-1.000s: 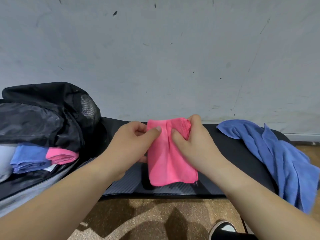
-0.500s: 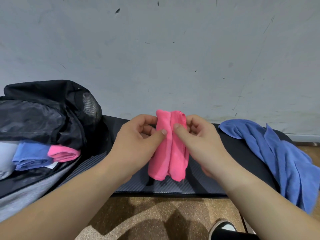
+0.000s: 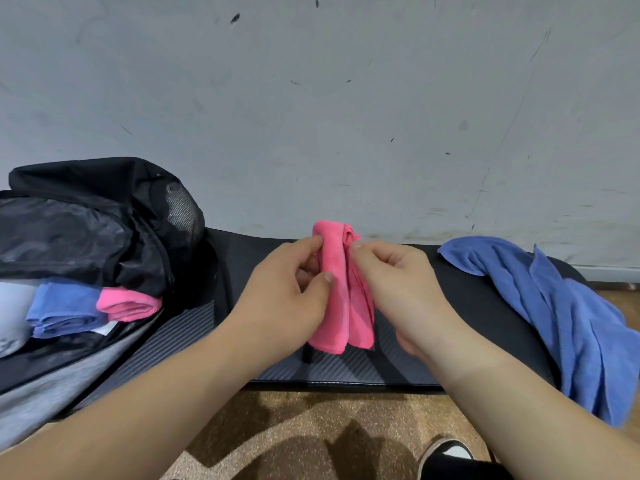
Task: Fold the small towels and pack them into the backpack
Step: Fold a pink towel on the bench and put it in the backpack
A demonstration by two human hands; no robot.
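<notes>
A pink towel (image 3: pixel 341 289), folded into a narrow upright strip, hangs just above the black bench (image 3: pixel 450 306). My left hand (image 3: pixel 287 296) pinches its left side and my right hand (image 3: pixel 398 282) pinches its right edge near the top. The open black backpack (image 3: pixel 90 216) lies at the left, with a folded blue towel (image 3: pixel 62 308) and a folded pink towel (image 3: pixel 130 303) inside its opening. An unfolded blue towel (image 3: pixel 568 317) is draped over the bench's right end.
A grey wall stands close behind the bench. Brown speckled floor runs along the front, with a black-and-white shoe (image 3: pixel 446 452) at the bottom right. A pale grey fabric (image 3: pixel 10 306) sits at the far left inside the backpack.
The pink towel went from a wide fold to a narrow strip as both hands brought its sides together. It was also lifted slightly higher.
</notes>
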